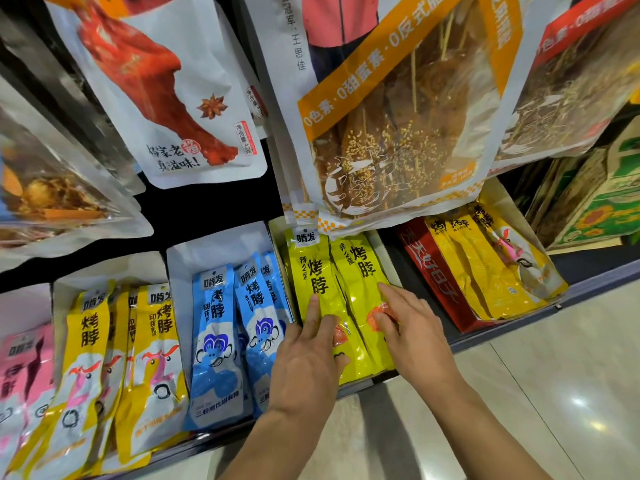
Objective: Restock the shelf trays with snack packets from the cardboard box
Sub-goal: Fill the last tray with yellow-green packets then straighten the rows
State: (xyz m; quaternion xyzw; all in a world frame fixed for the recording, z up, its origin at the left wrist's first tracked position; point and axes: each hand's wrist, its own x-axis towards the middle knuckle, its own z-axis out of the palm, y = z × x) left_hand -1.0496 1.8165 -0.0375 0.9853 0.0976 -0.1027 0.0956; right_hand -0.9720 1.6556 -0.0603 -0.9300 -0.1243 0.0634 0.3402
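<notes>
In the head view, the left hand [308, 355] and right hand [412, 327] both lie on the lime-yellow packets [346, 285] in their white tray [277, 233], fingers [313, 306] straight and pressing, gripping nothing. The step looks like squaring these packets into a neat row. They lie under the fingers, long axis running front to back on the shelf, logo ends pointing away beyond the fingertips. Blue packets [221, 327] sit just left of the left fingers. The next move probably calls for lifting both hands clear and fetching more stock.
</notes>
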